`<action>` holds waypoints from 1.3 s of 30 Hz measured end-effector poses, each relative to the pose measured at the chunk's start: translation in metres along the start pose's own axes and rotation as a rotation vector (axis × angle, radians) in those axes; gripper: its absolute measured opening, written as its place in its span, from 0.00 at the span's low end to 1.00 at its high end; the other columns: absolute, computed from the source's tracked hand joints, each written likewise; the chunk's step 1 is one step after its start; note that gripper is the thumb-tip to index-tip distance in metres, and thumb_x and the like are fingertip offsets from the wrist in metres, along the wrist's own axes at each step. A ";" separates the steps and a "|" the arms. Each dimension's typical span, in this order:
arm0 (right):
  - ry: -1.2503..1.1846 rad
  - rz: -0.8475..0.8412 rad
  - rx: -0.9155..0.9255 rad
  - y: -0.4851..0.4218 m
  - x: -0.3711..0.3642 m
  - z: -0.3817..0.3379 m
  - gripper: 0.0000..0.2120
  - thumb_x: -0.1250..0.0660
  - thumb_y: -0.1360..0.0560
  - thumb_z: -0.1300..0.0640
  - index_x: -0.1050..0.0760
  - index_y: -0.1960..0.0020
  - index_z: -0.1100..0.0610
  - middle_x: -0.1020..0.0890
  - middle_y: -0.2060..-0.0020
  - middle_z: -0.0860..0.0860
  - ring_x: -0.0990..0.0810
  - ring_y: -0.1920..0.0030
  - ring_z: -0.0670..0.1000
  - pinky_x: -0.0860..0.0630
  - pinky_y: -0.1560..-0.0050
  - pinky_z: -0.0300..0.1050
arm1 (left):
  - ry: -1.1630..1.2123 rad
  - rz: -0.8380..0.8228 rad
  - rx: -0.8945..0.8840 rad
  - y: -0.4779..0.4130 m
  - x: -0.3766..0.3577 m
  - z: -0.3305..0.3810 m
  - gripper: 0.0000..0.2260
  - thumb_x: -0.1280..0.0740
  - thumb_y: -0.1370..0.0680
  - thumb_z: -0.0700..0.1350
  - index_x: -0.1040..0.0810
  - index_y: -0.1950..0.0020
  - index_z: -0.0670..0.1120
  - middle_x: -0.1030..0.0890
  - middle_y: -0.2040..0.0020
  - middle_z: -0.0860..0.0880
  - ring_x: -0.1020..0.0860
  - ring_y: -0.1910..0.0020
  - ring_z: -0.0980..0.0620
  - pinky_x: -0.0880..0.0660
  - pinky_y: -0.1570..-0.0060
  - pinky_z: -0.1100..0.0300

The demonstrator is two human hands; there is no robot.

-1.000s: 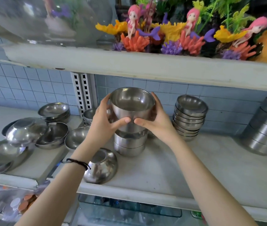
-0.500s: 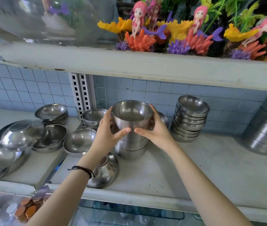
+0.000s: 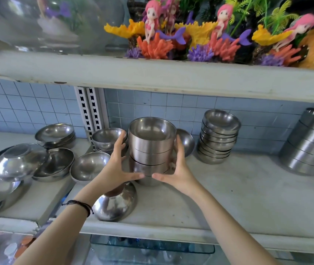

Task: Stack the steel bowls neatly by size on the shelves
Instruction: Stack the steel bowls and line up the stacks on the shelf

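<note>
The stack of deep steel bowls stands upright mid-shelf. The left hand and right hand flank it, fingers straight and spread along its sides and thumbs nearly meeting in front, seemingly touching rather than gripping. An overturned bowl lies just before it.

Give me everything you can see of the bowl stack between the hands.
The bowl stack is about four nested steel bowls, straight-walled with a brushed sheen, open side up, top one empty. It stands upright on the white shelf, a lower seam showing a slight uneven gap. The left hand and right hand flank it, fingers along its sides, thumbs across the low front.
</note>
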State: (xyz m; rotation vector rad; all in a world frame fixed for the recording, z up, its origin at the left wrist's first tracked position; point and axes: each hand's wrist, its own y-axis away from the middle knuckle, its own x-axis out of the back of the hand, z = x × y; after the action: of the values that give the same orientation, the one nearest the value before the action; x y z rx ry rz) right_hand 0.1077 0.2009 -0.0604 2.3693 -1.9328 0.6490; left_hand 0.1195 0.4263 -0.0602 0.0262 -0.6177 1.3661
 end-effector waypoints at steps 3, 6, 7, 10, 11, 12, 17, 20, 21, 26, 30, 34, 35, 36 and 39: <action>0.000 -0.008 0.012 0.002 -0.005 0.003 0.59 0.19 0.37 0.49 0.63 0.31 0.23 0.46 0.22 0.38 0.42 0.23 0.41 0.39 0.24 0.53 | 0.096 -0.037 0.068 -0.001 -0.003 0.003 0.59 0.18 0.45 0.61 0.60 0.29 0.75 0.39 0.23 0.50 0.31 0.29 0.49 0.29 0.34 0.43; 0.007 0.022 0.019 0.001 -0.006 0.003 0.58 0.20 0.36 0.49 0.62 0.29 0.24 0.44 0.22 0.40 0.40 0.24 0.42 0.38 0.24 0.54 | 0.108 -0.008 0.060 -0.003 -0.010 0.007 0.59 0.17 0.42 0.52 0.58 0.28 0.73 0.33 0.27 0.49 0.27 0.33 0.55 0.29 0.33 0.51; 0.010 0.025 0.019 0.002 -0.006 0.004 0.58 0.20 0.36 0.50 0.62 0.29 0.24 0.44 0.22 0.39 0.40 0.24 0.42 0.38 0.24 0.54 | 0.115 0.013 0.058 -0.003 -0.013 0.008 0.59 0.17 0.40 0.49 0.58 0.29 0.74 0.33 0.27 0.49 0.28 0.32 0.56 0.29 0.34 0.55; 0.012 0.023 0.035 0.006 -0.004 0.005 0.58 0.20 0.35 0.53 0.61 0.29 0.24 0.44 0.22 0.38 0.40 0.24 0.41 0.38 0.24 0.54 | 0.114 0.051 0.068 0.000 -0.017 0.007 0.59 0.18 0.39 0.43 0.58 0.29 0.73 0.31 0.29 0.51 0.27 0.34 0.56 0.28 0.42 0.68; 0.012 0.020 0.038 0.007 -0.003 0.006 0.58 0.20 0.34 0.53 0.61 0.29 0.24 0.44 0.23 0.38 0.40 0.24 0.41 0.38 0.24 0.54 | 0.110 0.053 0.074 0.002 -0.018 0.008 0.59 0.18 0.39 0.44 0.58 0.28 0.72 0.30 0.29 0.51 0.26 0.35 0.56 0.28 0.43 0.70; 0.013 0.015 0.039 0.007 -0.001 0.006 0.58 0.20 0.35 0.52 0.61 0.29 0.23 0.44 0.23 0.37 0.40 0.24 0.40 0.38 0.24 0.54 | 0.111 0.053 0.078 0.003 -0.019 0.009 0.59 0.18 0.39 0.45 0.58 0.27 0.70 0.30 0.30 0.51 0.26 0.35 0.57 0.28 0.43 0.70; 0.019 0.000 0.024 0.010 0.004 0.008 0.59 0.21 0.36 0.49 0.62 0.26 0.28 0.42 0.25 0.34 0.38 0.25 0.42 0.35 0.26 0.55 | 0.106 0.052 0.085 0.007 -0.022 0.018 0.59 0.18 0.40 0.48 0.59 0.28 0.73 0.31 0.28 0.51 0.28 0.32 0.56 0.30 0.35 0.59; 0.007 -0.024 0.040 0.014 0.006 0.008 0.58 0.21 0.34 0.53 0.62 0.25 0.29 0.42 0.24 0.36 0.38 0.25 0.41 0.35 0.26 0.54 | 0.103 0.045 0.096 0.011 -0.024 0.020 0.59 0.19 0.41 0.50 0.59 0.28 0.73 0.31 0.28 0.52 0.30 0.30 0.55 0.30 0.32 0.49; -0.001 -0.034 0.040 0.015 0.007 0.008 0.57 0.21 0.33 0.54 0.61 0.25 0.29 0.42 0.25 0.35 0.38 0.25 0.40 0.35 0.25 0.53 | 0.101 0.042 0.101 0.012 -0.024 0.020 0.59 0.19 0.41 0.50 0.59 0.28 0.73 0.32 0.28 0.52 0.31 0.30 0.55 0.30 0.32 0.48; -0.090 -0.060 0.004 0.013 0.022 0.010 0.44 0.29 0.24 0.59 0.55 0.23 0.37 0.35 0.31 0.31 0.30 0.30 0.39 0.30 0.32 0.38 | 0.108 0.031 0.130 0.008 -0.022 0.022 0.59 0.18 0.39 0.47 0.60 0.28 0.73 0.30 0.28 0.52 0.28 0.32 0.55 0.28 0.34 0.51; -0.113 0.117 -0.050 0.010 0.041 0.013 0.30 0.33 0.22 0.54 0.45 0.32 0.30 0.34 0.26 0.40 0.26 0.32 0.43 0.31 0.30 0.43 | 0.107 0.031 0.142 0.008 -0.022 0.020 0.59 0.18 0.38 0.44 0.60 0.28 0.73 0.28 0.30 0.54 0.27 0.32 0.54 0.25 0.38 0.55; -0.054 0.070 -0.053 0.007 0.061 0.016 0.37 0.28 0.30 0.45 0.46 0.30 0.30 0.37 0.24 0.44 0.29 0.30 0.46 0.30 0.30 0.50 | 0.127 0.058 0.135 0.009 -0.025 0.023 0.61 0.17 0.44 0.56 0.59 0.29 0.74 0.35 0.26 0.53 0.33 0.28 0.55 0.33 0.30 0.51; -0.026 0.029 -0.060 0.006 0.063 0.015 0.41 0.26 0.32 0.44 0.48 0.29 0.29 0.37 0.25 0.43 0.29 0.29 0.47 0.30 0.30 0.50 | 0.138 0.064 0.135 0.008 -0.026 0.022 0.61 0.17 0.46 0.58 0.59 0.30 0.76 0.36 0.25 0.53 0.33 0.28 0.55 0.34 0.29 0.50; 0.016 -0.017 -0.074 0.004 0.062 0.014 0.45 0.23 0.33 0.42 0.49 0.28 0.28 0.37 0.25 0.43 0.30 0.29 0.47 0.30 0.29 0.50 | 0.156 0.063 0.144 0.006 -0.026 0.021 0.61 0.17 0.48 0.59 0.58 0.31 0.77 0.35 0.26 0.53 0.32 0.29 0.55 0.34 0.29 0.49; 0.095 -0.156 -0.094 -0.001 0.049 0.012 0.57 0.19 0.38 0.47 0.54 0.23 0.34 0.33 0.27 0.41 0.30 0.29 0.43 0.32 0.28 0.49 | 0.204 0.058 0.180 0.002 -0.027 0.019 0.59 0.16 0.51 0.59 0.53 0.36 0.82 0.29 0.31 0.57 0.27 0.33 0.56 0.31 0.31 0.47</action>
State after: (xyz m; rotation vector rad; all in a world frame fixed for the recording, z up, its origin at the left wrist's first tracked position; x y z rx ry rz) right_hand 0.1196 0.1516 -0.0553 2.3566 -1.6821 0.6328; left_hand 0.1082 0.3952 -0.0559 0.0141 -0.3261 1.4560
